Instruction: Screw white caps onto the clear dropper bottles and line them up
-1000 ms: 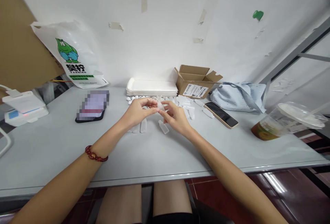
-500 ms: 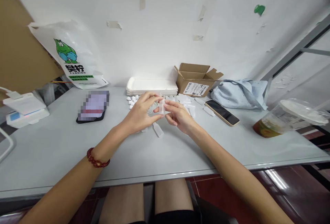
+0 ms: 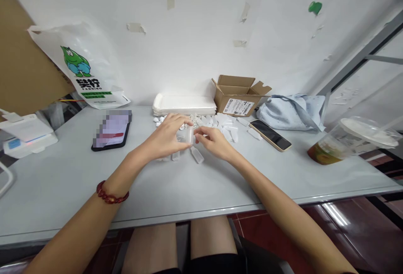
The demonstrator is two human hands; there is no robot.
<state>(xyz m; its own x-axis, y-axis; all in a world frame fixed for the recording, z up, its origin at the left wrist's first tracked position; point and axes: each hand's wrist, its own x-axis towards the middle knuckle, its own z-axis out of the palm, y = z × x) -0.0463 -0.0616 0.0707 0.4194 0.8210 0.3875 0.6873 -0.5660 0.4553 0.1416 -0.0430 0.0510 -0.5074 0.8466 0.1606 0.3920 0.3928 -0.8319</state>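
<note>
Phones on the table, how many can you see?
2. A pale-screened phone lies left of the left hand; a dark-screened phone lies right of the right hand. Others could be hidden.

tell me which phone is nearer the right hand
The beige-edged phone, dark-screened, to the right of the right hand; the black-edged phone, screen lit, lies far left.

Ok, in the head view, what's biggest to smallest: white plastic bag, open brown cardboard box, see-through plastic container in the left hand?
1. White plastic bag
2. Open brown cardboard box
3. See-through plastic container, in the left hand
</note>
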